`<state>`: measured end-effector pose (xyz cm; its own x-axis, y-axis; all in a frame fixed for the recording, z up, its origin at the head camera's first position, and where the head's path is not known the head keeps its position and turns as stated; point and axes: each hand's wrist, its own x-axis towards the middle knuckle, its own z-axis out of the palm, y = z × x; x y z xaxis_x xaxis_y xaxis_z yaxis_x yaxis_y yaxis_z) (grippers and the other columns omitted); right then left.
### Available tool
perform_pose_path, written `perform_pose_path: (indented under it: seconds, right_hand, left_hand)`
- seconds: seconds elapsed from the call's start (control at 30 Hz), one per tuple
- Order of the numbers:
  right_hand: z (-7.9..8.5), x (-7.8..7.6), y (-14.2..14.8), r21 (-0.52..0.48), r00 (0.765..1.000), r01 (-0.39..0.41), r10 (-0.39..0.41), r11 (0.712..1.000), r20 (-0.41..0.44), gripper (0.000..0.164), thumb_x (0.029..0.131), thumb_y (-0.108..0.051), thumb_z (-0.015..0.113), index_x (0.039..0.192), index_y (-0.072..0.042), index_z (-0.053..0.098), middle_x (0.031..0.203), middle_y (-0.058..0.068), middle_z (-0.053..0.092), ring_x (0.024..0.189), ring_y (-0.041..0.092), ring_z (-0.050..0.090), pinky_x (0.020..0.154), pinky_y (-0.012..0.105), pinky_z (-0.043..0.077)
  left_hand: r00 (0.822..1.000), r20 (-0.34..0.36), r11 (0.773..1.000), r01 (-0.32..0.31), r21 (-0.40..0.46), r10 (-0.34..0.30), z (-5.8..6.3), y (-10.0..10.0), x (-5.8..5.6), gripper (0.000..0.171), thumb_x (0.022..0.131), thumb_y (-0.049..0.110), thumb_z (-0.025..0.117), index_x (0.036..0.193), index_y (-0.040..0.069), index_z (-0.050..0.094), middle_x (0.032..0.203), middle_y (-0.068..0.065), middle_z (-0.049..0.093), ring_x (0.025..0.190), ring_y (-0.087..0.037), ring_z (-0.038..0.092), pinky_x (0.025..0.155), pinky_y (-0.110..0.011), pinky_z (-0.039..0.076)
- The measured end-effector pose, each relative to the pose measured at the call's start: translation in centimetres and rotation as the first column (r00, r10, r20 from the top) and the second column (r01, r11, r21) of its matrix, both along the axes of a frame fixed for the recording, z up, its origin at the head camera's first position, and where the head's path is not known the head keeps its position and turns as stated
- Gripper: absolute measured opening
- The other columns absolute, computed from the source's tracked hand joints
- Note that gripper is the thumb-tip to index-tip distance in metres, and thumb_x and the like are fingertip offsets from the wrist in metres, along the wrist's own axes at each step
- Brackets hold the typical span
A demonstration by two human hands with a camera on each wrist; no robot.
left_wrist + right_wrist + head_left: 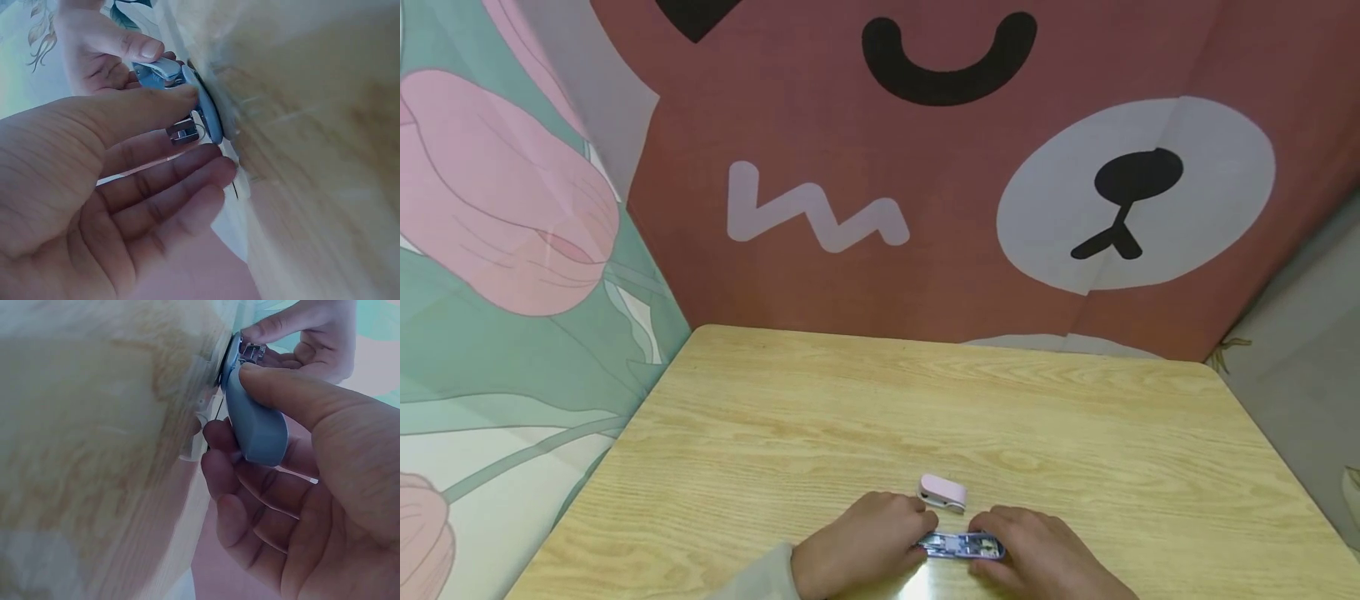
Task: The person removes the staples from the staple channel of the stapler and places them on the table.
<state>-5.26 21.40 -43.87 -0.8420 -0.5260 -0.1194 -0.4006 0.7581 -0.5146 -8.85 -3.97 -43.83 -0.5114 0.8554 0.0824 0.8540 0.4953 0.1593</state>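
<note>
A small blue stapler (958, 546) lies between both hands near the table's front edge, its metal inner parts showing from above. My left hand (868, 533) pinches its left end between thumb and fingers. At the right end, my right hand (1037, 550) holds it the same way. In the right wrist view the stapler's smooth blue cover (259, 428) stands angled away from its base, under the thumb. A metal piece (184, 132) shows beside the left fingers in the left wrist view. Just beyond the hands sits a pink mini stapler (943, 490), touched by neither.
The light wood-grain table (850, 400) has rounded far corners. Behind it hangs a red-brown cloth (820, 292) with a cartoon bear print. A tulip-patterned cloth (512, 350) borders the left side, and a grey cloth (1300, 350) the right.
</note>
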Motion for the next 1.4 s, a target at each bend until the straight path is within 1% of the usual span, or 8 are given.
perform_pose_path:
  seconds: [0.07, 0.13, 0.3, 0.5, 0.67, 0.87, 1.1, 1.4]
  right_hand:
    - [-0.09, 0.04, 0.06, -0.004, 1.000, -0.011, 0.010, 1.000, -0.025, 0.036, 0.092, -0.051, 0.073, 0.108, -0.018, 0.073, 0.090, -0.023, 0.058, 0.072, -0.003, 0.049, 0.064, 0.027, 0.048]
    - [-0.11, 0.06, 0.10, -0.005, 1.000, -0.009, 0.009, 1.000, -0.026, 0.036, 0.092, -0.051, 0.073, 0.108, -0.019, 0.073, 0.089, -0.023, 0.058, 0.072, -0.003, 0.049, 0.064, 0.027, 0.047]
    - [-0.18, 0.05, 0.18, -0.003, 1.000, -0.004, 0.004, 1.000, -0.026, 0.034, 0.093, -0.051, 0.072, 0.108, -0.020, 0.072, 0.090, -0.023, 0.058, 0.073, -0.002, 0.049, 0.064, 0.028, 0.047]
    - [-0.14, 0.09, 0.17, 0.002, 0.999, -0.009, 0.009, 1.000, -0.047, 0.029, 0.093, -0.048, 0.073, 0.106, -0.022, 0.072, 0.090, -0.024, 0.057, 0.074, -0.002, 0.049, 0.064, 0.029, 0.048]
    - [-0.15, -0.01, 0.17, 0.001, 1.000, -0.007, 0.007, 1.000, -0.022, 0.026, 0.093, -0.046, 0.074, 0.106, -0.023, 0.073, 0.089, -0.024, 0.057, 0.073, -0.002, 0.049, 0.065, 0.029, 0.048]
    - [-0.14, 0.12, 0.14, 0.000, 1.000, -0.008, 0.008, 1.000, -0.029, 0.024, 0.093, -0.043, 0.076, 0.106, -0.023, 0.072, 0.087, -0.024, 0.055, 0.072, -0.002, 0.048, 0.064, 0.028, 0.046]
    - [-0.18, 0.11, 0.24, -0.039, 1.000, 0.006, -0.005, 0.999, 0.023, 0.025, 0.094, -0.042, 0.075, 0.107, -0.021, 0.071, 0.087, -0.023, 0.056, 0.073, -0.002, 0.050, 0.064, 0.028, 0.047]
    - [-0.25, 0.16, 0.21, -0.046, 1.000, 0.010, -0.009, 0.999, 0.027, 0.026, 0.094, -0.043, 0.075, 0.106, -0.020, 0.071, 0.088, -0.023, 0.056, 0.074, -0.001, 0.050, 0.066, 0.029, 0.049]
  left_hand:
    - [0.998, -0.047, 0.999, 0.034, -0.018, -0.035, 0.02, 0.02, 0.07, 0.008, 0.092, 0.023, 0.075, 0.087, 0.022, 0.068, 0.078, 0.017, 0.053, 0.060, 0.003, 0.037, 0.054, -0.013, 0.034]
    - [0.989, -0.120, 0.995, 0.083, -0.048, -0.089, 0.07, 0.04, 0.10, 0.006, 0.094, 0.025, 0.075, 0.092, 0.023, 0.069, 0.080, 0.017, 0.055, 0.062, 0.004, 0.038, 0.056, -0.011, 0.035]
    - [0.940, -0.262, 0.974, 0.189, -0.125, -0.217, 0.29, 0.11, 0.04, 0.013, 0.094, 0.022, 0.076, 0.105, 0.024, 0.070, 0.089, 0.015, 0.060, 0.074, 0.005, 0.046, 0.064, -0.012, 0.042]
    - [0.903, -0.305, 0.947, 0.250, -0.202, -0.303, 0.61, 0.09, -0.12, 0.011, 0.095, 0.022, 0.074, 0.102, 0.029, 0.071, 0.086, 0.015, 0.055, 0.068, 0.003, 0.038, 0.055, -0.013, 0.035]
    - [0.879, -0.336, 0.934, 0.270, -0.232, -0.338, 0.79, 0.08, -0.18, 0.010, 0.093, 0.022, 0.075, 0.096, 0.030, 0.071, 0.082, 0.016, 0.052, 0.064, 0.003, 0.034, 0.052, -0.013, 0.032]
    - [0.877, -0.336, 0.932, 0.271, -0.241, -0.342, 0.80, 0.09, -0.31, 0.007, 0.093, 0.023, 0.076, 0.095, 0.029, 0.073, 0.083, 0.016, 0.054, 0.064, 0.005, 0.035, 0.052, -0.013, 0.034]
    - [0.876, -0.333, 0.927, 0.270, -0.260, -0.348, 0.79, 0.32, -0.40, 0.007, 0.094, 0.023, 0.075, 0.091, 0.029, 0.073, 0.082, 0.016, 0.055, 0.064, 0.005, 0.035, 0.052, -0.013, 0.034]
    - [0.889, -0.303, 0.932, 0.280, -0.231, -0.343, 0.73, 0.48, -0.60, 0.009, 0.095, 0.023, 0.074, 0.089, 0.030, 0.072, 0.078, 0.017, 0.052, 0.061, 0.004, 0.033, 0.053, -0.013, 0.032]
